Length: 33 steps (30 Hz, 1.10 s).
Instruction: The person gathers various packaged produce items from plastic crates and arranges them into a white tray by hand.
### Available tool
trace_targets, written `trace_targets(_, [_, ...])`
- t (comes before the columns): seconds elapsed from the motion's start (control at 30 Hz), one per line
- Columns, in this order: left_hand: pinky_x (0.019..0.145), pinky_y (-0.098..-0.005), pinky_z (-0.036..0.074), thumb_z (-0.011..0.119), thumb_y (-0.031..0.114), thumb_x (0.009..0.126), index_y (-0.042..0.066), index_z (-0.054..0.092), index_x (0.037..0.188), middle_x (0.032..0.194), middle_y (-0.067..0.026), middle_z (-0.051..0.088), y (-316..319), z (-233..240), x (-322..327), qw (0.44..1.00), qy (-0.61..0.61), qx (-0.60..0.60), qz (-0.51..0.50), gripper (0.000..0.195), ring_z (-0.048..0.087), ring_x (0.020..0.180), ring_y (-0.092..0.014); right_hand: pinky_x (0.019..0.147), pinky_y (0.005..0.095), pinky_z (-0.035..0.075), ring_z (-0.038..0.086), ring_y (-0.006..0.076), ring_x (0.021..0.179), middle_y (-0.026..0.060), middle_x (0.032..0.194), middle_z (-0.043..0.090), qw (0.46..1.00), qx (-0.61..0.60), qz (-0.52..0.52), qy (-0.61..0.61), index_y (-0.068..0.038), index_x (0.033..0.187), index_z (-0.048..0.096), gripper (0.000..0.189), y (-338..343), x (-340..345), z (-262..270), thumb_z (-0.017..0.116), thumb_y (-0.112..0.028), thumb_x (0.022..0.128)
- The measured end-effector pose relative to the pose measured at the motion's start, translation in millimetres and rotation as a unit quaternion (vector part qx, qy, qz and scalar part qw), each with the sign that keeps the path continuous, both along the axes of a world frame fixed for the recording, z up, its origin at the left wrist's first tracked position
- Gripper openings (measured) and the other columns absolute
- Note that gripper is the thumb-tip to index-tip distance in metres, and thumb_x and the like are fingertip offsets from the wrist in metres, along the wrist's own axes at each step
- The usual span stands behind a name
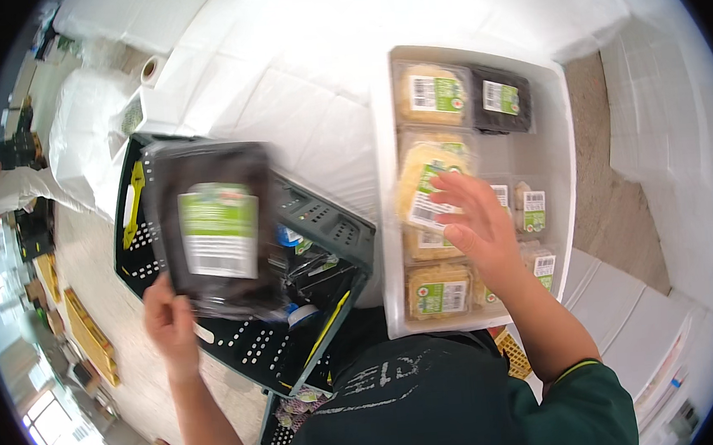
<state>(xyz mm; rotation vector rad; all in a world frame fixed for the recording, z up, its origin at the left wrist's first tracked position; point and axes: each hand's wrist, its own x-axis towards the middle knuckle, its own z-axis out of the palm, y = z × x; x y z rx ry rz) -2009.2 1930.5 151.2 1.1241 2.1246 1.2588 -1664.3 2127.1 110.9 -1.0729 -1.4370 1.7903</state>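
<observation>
My left hand (171, 325) grips the lower left corner of a dark, plastic-wrapped food pack (216, 170) with a green and white label, held up over a black plastic crate (331, 218). The pack is blurred. My right hand (477, 223) is spread over a clear pack of pale yellow food (423, 162) that lies tilted on other packs in a white foam box (565, 146); whether its fingertips touch the pack is unclear. More labelled yellow packs (439, 291) line the box's left side. A dark pack (501, 97) sits at its far right, and smaller packs (529, 207) lie nearer.
Blue-capped items (301, 315) and dark packs lie inside the crate. Another crate with netted produce (295, 410) is below it. A white plastic-covered surface (305, 102) lies beyond, with a film roll (152, 69). A person in white (19, 187) is at far left.
</observation>
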Motion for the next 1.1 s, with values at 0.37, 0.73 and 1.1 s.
trace_targets(0.37, [0.089,-0.0291,0.044,0.056,-0.002,0.084,0.001,0.047,0.112,0.117,-0.0119,0.054,164.8,-7.5,212.7,0.931,-0.267,0.003,-0.248,0.029,0.055,0.100,-0.016,0.088,0.0366,0.047,0.054,0.0211,0.106,0.0111,0.119,0.054,0.895,-0.222,-0.337,0.190,0.000,0.122,0.045,0.047,105.1,148.8,-73.0,0.058,-0.030,0.088])
trace_targets(0.73, [0.079,-0.0281,0.048,0.051,0.001,0.088,0.001,0.052,0.106,0.101,-0.0114,0.061,90.5,-49.0,164.2,0.973,-0.211,-0.086,-0.045,0.018,0.060,0.084,-0.015,0.063,0.0349,0.056,0.058,0.0297,0.096,0.0243,0.118,0.048,0.887,-0.059,-0.255,-0.380,0.007,0.128,0.037,0.084,204.6,134.7,-150.6,0.073,-0.043,0.070])
trace_targets(1.1, [0.070,-0.0233,0.051,0.053,0.018,0.090,0.001,0.058,0.104,0.091,-0.0067,0.062,-62.8,-161.1,-43.9,0.905,-0.225,-0.174,0.316,0.023,0.058,0.073,-0.011,0.075,0.0296,0.047,0.054,0.0157,0.084,0.0088,0.104,0.054,0.892,0.087,-0.320,-0.309,-0.004,0.127,0.042,0.042,71.9,150.5,-138.7,0.054,-0.019,0.089])
